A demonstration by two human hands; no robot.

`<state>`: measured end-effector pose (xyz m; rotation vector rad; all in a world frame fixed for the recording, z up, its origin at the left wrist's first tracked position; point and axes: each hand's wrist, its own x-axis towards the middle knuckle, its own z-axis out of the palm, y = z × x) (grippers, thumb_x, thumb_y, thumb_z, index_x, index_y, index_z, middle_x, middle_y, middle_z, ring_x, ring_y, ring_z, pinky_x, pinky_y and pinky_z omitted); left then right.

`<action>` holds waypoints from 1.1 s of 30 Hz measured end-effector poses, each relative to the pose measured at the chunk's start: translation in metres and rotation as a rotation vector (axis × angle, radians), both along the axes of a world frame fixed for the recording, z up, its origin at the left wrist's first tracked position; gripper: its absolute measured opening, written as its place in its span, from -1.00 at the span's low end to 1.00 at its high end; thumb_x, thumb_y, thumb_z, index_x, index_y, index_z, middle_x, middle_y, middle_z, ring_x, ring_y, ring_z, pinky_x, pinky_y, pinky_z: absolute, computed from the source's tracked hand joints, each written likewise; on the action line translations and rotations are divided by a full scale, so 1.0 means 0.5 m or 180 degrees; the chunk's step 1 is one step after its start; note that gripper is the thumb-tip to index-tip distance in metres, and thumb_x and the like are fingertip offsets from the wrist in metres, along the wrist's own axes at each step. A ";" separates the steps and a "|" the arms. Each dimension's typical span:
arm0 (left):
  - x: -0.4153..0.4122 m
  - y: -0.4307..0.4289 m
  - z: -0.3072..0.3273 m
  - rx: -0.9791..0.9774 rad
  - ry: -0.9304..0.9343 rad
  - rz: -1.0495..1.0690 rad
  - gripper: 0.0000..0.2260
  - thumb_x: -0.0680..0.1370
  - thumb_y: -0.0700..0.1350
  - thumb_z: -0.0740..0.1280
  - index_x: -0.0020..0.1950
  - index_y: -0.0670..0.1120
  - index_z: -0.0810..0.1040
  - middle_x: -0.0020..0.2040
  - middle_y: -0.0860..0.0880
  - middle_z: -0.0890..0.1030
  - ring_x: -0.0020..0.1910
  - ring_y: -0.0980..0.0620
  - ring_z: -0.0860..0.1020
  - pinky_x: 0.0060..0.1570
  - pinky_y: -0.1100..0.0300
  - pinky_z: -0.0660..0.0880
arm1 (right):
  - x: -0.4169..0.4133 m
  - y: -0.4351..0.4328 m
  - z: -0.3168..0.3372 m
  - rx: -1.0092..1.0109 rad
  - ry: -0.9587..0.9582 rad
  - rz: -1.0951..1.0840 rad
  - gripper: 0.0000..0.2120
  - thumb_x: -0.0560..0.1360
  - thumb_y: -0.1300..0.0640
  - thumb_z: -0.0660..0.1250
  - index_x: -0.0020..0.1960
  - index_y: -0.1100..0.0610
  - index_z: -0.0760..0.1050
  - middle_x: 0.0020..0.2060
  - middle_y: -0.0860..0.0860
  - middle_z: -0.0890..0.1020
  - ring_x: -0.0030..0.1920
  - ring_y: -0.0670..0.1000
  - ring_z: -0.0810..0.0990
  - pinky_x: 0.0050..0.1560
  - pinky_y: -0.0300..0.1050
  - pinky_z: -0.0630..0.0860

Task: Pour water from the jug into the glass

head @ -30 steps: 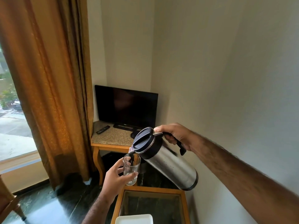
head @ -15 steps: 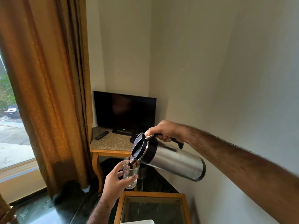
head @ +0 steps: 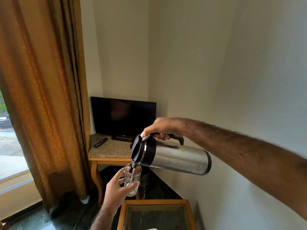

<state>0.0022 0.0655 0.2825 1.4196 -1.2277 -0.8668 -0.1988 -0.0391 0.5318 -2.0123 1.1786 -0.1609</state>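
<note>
1. Left zone: a long ochre fabric curtain (head: 43,97) hangs beside the window. It stands well apart from the pour and does not restrict movement.
2. Left hand (head: 116,190): fingers and thumb are curled closed around the lower half of the clear cylindrical drinking glass (head: 132,179), which is held upright in the air, above and just left of the wooden-framed glass-topped counter (head: 155,202).
3. Pour point: the spout at the black plastic lid (head: 137,151) sits directly over the glass rim. A thin stream of water (head: 132,173) falls inside. The fill level appears low; judge the task as early in the pour.
4. Right hand (head: 160,128): fingers are wrapped shut on the black handle of the brushed stainless-steel cylindrical jug (head: 176,156), thumb near the lid lever. The jug lies nearly horizontal, base toward the right wall.
5. Procedure: keep the spout centred over the rim and the glass vertical. Increase tilt slowly, since a near-level jug may surge. Level the jug before the water nears the rim.
6. Clearances: the jug base is near the plain white wall (head: 232,80), so swing room on the right is limited. Open room lies above and toward the person. The granite-topped corner counter (head: 108,149) carrying the black flat television (head: 123,117) stands behind, clear of the hands.
</note>
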 end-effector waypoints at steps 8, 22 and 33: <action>-0.003 -0.007 -0.017 -0.0039 0.0038 -0.0015 -0.43 0.38 -0.07 0.67 0.21 0.37 0.50 0.15 0.16 0.67 0.17 0.16 0.58 0.09 0.10 0.51 | 0.024 -0.008 0.016 0.0036 0.0018 0.0091 -0.60 0.53 -0.09 0.48 -0.47 -0.07 0.69 -0.58 -0.14 0.45 -0.57 -0.12 0.34 -0.46 -0.22 0.27; 0.002 -0.017 -0.009 -0.0039 0.0062 0.0023 -0.42 0.38 -0.08 0.67 0.29 0.24 0.53 0.16 0.17 0.65 0.15 0.18 0.59 0.04 0.19 0.51 | 0.036 -0.014 0.032 -0.0031 0.0212 0.0111 -0.66 0.54 -0.11 0.48 -0.32 0.06 0.74 -0.57 -0.11 0.45 -0.57 -0.11 0.35 -0.48 -0.24 0.30; 0.007 -0.020 -0.002 -0.0123 -0.0030 0.0023 -0.43 0.39 -0.08 0.66 0.30 0.26 0.54 0.17 0.12 0.69 0.17 0.13 0.64 -0.07 0.33 0.54 | 0.045 -0.011 0.023 -0.0201 0.0320 0.0065 -0.61 0.48 -0.19 0.51 -0.39 0.05 0.69 -0.56 -0.08 0.46 -0.57 -0.08 0.36 -0.49 -0.21 0.33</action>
